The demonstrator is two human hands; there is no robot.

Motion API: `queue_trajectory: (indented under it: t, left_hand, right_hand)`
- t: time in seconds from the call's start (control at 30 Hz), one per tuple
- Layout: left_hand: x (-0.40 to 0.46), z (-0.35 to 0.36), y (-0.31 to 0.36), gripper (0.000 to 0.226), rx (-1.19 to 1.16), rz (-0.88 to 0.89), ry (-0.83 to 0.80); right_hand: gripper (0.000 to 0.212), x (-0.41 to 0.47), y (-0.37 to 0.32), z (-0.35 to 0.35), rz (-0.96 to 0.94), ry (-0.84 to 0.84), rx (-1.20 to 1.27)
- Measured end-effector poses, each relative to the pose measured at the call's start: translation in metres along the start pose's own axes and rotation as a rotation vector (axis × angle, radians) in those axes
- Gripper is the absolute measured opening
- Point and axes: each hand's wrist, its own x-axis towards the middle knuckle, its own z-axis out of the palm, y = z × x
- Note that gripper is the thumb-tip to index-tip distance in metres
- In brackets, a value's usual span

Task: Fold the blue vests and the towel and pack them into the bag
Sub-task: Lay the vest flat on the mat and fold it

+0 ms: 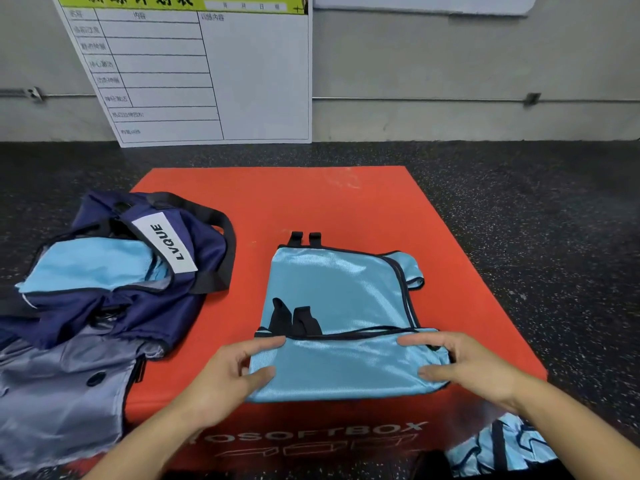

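Note:
A light blue vest [343,296] with black trim lies partly folded on the red soft box [277,202], its near edge turned up over itself. My left hand [239,368] pinches the folded flap's left edge between thumb and fingers. My right hand [464,365] pinches the flap's right edge the same way. At the left stands the open navy bag [145,271] with a white LVQUE label; light blue fabric [93,265] lies inside its mouth. More light blue vest fabric [498,448] hangs at the box's near right corner.
A grey lining or cloth [62,393] spreads from the bag over the box's left side. The box sits on dark speckled floor [519,202]. A white schedule board [207,71] leans against the grey wall behind.

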Motion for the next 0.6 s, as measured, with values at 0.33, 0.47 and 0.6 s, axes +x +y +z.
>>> queue_trajectory:
  t: [0.33,0.47,0.6]
  left_hand:
    - [0.058,-0.011,0.005,0.045,0.173,0.086,0.016]
    - [0.09,-0.022,-0.004,0.045,0.224,0.086,0.011]
    - [0.118,-0.026,0.0,0.042,0.248,0.094,0.01]
  right_hand:
    - [0.051,0.041,-0.011,-0.016,-0.029,0.076,-0.029]
    - [0.052,0.065,-0.014,-0.032,-0.035,0.09,-0.051]
    - [0.049,0.087,-0.012,-0.044,-0.043,0.084,-0.094]
